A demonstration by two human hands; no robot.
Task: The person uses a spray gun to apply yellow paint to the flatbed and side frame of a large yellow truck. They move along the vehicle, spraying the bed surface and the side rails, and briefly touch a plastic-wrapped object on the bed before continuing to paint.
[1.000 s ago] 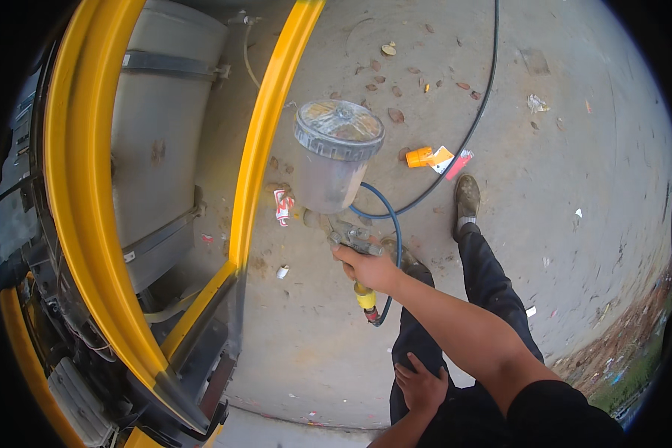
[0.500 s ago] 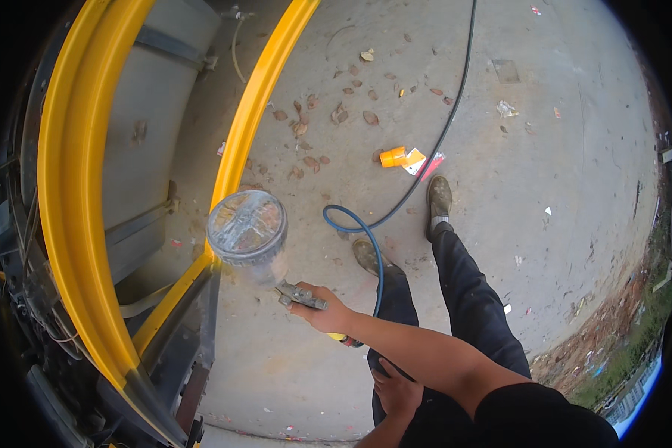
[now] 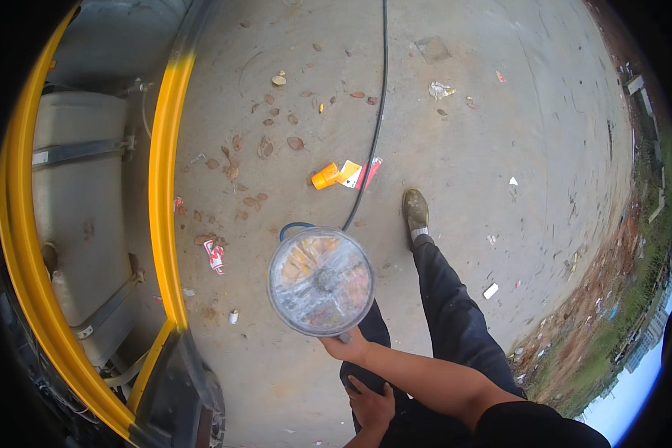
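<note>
My right hand (image 3: pixel 349 347) is closed round the handle of a spray gun, mostly hidden under its cup. The round, smeared see-through lid of the spray gun's cup (image 3: pixel 321 282) faces up, with some yellow showing through. A blue and dark air hose (image 3: pixel 381 112) runs from behind the cup away over the ground. My left hand (image 3: pixel 373 407) lies open on my dark trouser leg, fingers apart. Left of the spray gun, with a gap between, stands a yellow-painted metal frame (image 3: pixel 164 194), its far end and lower part dark.
A grey tank (image 3: pixel 82 216) with metal straps sits behind the frame's bars. On the concrete lie an orange cup (image 3: pixel 325 176), a red-and-white crumpled wrapper (image 3: pixel 214 256) and several dry leaves. My shoe (image 3: pixel 416 207) stands right of the hose. Grass and rubble (image 3: pixel 612 336) border the right side.
The spray gun has moved right, away from the yellow frame, and its lid now faces me more. My view has shifted right. The left hand still rests on my leg.
</note>
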